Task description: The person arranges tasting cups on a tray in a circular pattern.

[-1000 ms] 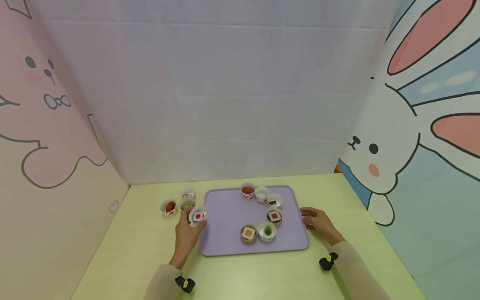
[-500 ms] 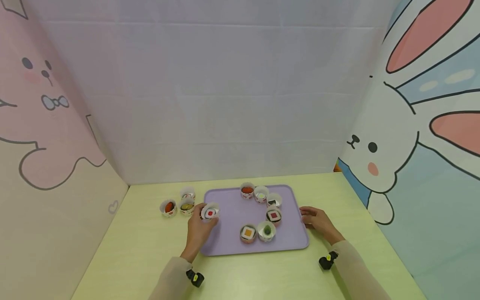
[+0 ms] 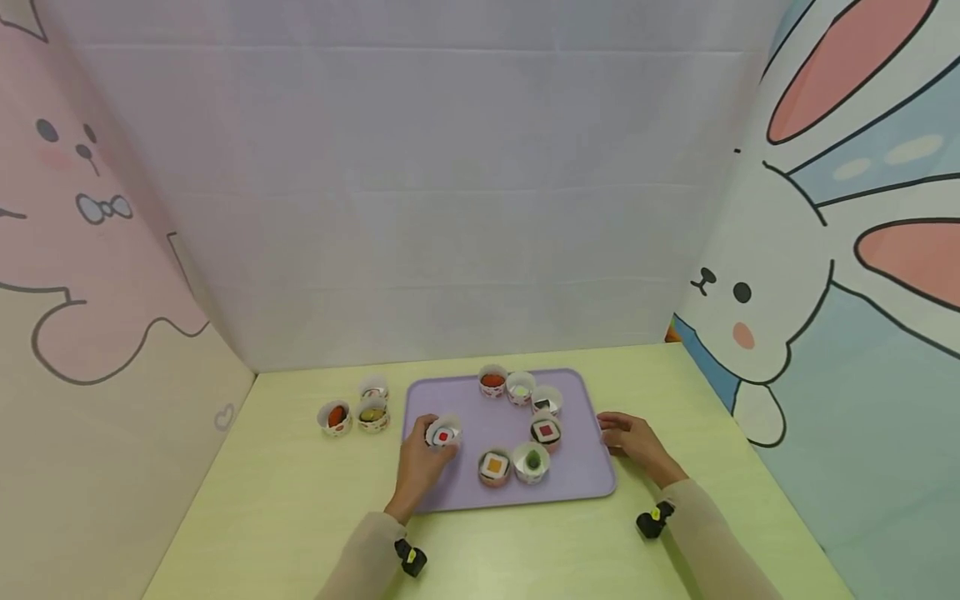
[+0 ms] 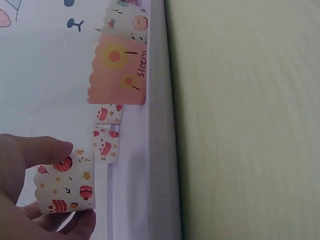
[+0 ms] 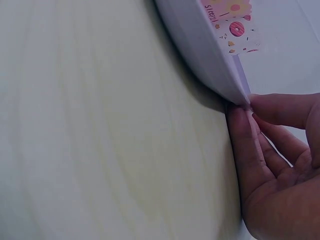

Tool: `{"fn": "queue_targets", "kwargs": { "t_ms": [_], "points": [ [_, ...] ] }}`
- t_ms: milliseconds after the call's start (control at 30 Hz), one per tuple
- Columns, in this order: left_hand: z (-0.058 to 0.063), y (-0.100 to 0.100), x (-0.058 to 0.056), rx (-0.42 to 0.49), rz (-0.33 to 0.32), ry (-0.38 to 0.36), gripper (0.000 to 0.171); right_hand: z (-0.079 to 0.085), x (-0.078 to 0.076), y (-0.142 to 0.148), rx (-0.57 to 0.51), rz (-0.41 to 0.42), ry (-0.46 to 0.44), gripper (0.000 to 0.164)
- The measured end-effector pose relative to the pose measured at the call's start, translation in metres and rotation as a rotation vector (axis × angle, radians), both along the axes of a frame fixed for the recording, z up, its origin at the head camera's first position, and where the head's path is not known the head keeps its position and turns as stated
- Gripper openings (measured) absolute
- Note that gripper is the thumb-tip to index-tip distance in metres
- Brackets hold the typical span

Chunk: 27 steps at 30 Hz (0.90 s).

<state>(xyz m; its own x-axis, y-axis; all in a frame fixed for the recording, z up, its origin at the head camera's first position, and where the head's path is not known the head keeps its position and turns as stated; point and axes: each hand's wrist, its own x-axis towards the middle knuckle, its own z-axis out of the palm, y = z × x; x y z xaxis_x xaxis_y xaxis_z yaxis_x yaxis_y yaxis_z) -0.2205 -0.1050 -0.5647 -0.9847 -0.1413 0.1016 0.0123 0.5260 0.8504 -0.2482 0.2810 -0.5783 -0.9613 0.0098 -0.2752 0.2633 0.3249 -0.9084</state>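
Note:
My left hand point(image 3: 420, 468) grips a white paper baking cup point(image 3: 444, 432) over the left part of the lilac tray point(image 3: 450, 392). Inside that cup lies a white piece with a red centre. In the left wrist view, thumb and fingers hold the cup's sides point(image 4: 70, 182), printed with red sweets. My right hand point(image 3: 637, 446) pinches the tray's right rim, as the right wrist view shows at the tray's edge point(image 5: 207, 65). Several filled paper cups form a curve on the tray, from one with orange filling point(image 3: 492, 381) to a pink one with a yellow-centred piece point(image 3: 495, 467).
Left of the tray, three more cups stand together on the pale yellow table point(image 3: 262, 500): one with a red-orange piece point(image 3: 336, 417), one with a yellowish piece point(image 3: 372, 415), and a white one point(image 3: 374, 388) behind. A white wall sheet point(image 3: 450, 208) rises behind the table.
My left hand has carried the cup rightward, from beside the tray's left edge to over the tray. My right hand stays at the right rim.

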Motion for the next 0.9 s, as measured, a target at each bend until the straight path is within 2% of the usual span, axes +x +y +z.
{"fn": "queue_targets", "kwargs": {
  "t_ms": [267, 500, 900],
  "points": [
    [-0.011, 0.009, 0.001, 0.02, -0.05, -0.025, 0.055, -0.002, -0.001, 0.0, 0.0, 0.002, 0.011, 0.046],
    [-0.021, 0.015, 0.001, -0.026, -0.078, 0.001, 0.055, -0.004, -0.002, 0.001, 0.016, 0.009, 0.018, 0.046],
    [-0.023, 0.019, 0.005, -0.07, -0.142, 0.02, 0.061, -0.005, -0.003, 0.002, 0.007, 0.007, 0.009, 0.047]
  ]
}}
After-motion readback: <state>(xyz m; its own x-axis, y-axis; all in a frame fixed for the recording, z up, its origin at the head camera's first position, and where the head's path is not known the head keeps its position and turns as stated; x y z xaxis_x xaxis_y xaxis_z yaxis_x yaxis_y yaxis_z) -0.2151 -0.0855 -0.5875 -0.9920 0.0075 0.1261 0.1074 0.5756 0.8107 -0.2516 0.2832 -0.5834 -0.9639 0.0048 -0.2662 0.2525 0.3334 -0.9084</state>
